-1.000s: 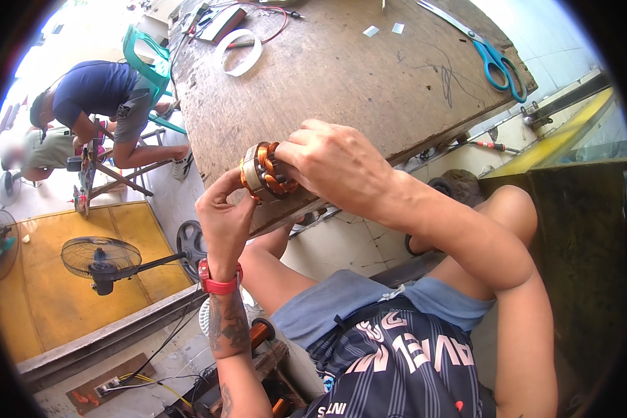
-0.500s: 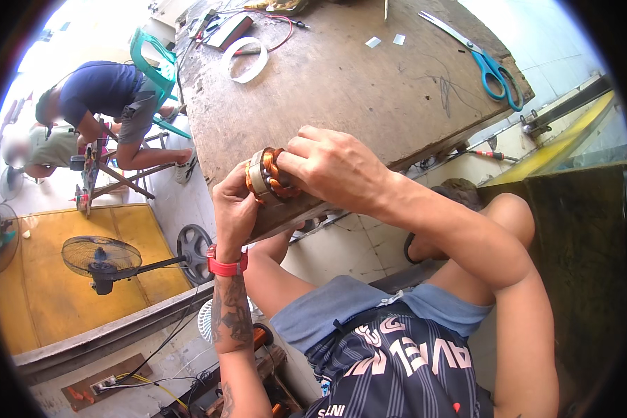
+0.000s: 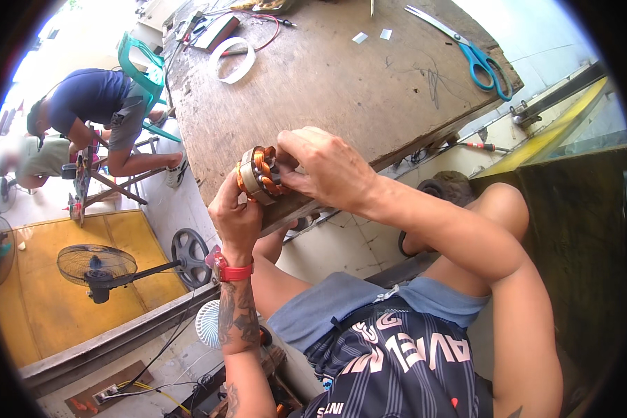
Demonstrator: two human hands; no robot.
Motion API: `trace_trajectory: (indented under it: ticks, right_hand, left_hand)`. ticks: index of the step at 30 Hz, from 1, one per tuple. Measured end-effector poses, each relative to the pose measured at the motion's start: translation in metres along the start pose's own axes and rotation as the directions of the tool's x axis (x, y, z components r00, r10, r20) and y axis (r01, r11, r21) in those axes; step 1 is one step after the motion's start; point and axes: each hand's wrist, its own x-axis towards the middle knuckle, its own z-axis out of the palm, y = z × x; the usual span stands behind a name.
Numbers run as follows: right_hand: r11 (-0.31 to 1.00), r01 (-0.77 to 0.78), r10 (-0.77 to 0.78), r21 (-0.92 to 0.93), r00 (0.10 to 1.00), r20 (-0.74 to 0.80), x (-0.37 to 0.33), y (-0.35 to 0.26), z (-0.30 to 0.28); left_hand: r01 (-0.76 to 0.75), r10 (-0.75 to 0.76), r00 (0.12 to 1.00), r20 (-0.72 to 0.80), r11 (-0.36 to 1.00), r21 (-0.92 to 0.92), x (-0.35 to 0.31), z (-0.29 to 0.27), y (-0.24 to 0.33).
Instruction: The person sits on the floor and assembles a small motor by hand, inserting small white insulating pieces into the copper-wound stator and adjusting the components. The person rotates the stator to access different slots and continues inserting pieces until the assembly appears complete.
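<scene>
Copper coils point(image 3: 261, 161) set in metal ring point(image 3: 251, 177), hands point(image 3: 332, 169) at either side

The wound ring point(image 3: 258, 177) is copper-orange and grey. The wristwatch point(image 3: 235, 272) is red, the scissor handles point(image 3: 476, 54) blue, the shirt point(image 3: 414, 380) black, grey-striped.

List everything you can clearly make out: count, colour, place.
Wound core: 1, copper and grey, between hands
Table: 1, brown, ahead
Scissors: 1, blue handles, table's right
Loop: 1, white, table's far left
Scraps: 2, whitish, table's far side
Boxy device: 1, dark and red, beyond loop
Slim tool: 1, red, right of table
Chair: 1, green, upper left
Co-workers: 2, one in blue, upper left
Pedestal fan: 1, black, left
Watch: 1, red, left wrist
Left hand: 1, bare, gripping core
Right hand: 1, bare, at core's right
</scene>
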Motion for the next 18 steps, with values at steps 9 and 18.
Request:
trace_trajectory:
  ticks: [9, 18]
  right_hand:
    - [0.947, -0.233, 0.225, 0.223, 0.972, 0.062, 0.002, -0.003, -0.004]
    - [0.962, -0.066, 0.081, -0.264, 0.996, 0.046, 0.013, 0.018, -0.048]
  left_hand:
    - [0.421, -0.271, 0.904, 0.332, 0.703, -0.573, 0.008, -0.010, -0.009]
    - [0.359, -0.329, 0.932, 0.154, 0.770, -0.528, 0.001, -0.014, 0.001]
